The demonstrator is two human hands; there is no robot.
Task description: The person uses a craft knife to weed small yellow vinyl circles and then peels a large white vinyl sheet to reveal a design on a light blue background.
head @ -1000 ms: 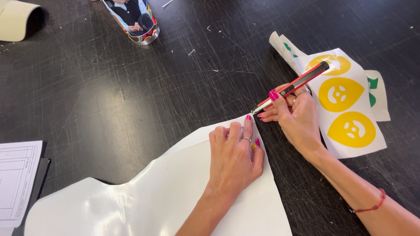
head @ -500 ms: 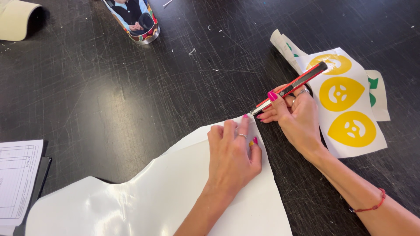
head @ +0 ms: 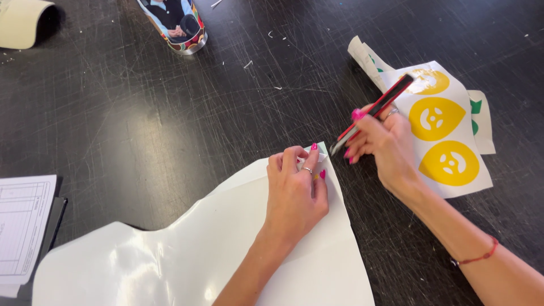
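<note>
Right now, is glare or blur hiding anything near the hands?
Head view: overhead light glares off the glossy white sheet at lower left, washing out its surface; the left hand, right hand and red utility knife are sharp; the scratched black table shows soft sheen only.

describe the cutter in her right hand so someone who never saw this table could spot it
On the scratched black table, look right of the big glossy white sheet, near the sheet of yellow drop-shaped stickers. The right hand grips a slim utility knife: the only red-and-black stick-shaped thing there, tip angled toward the white sheet's corner.
</note>
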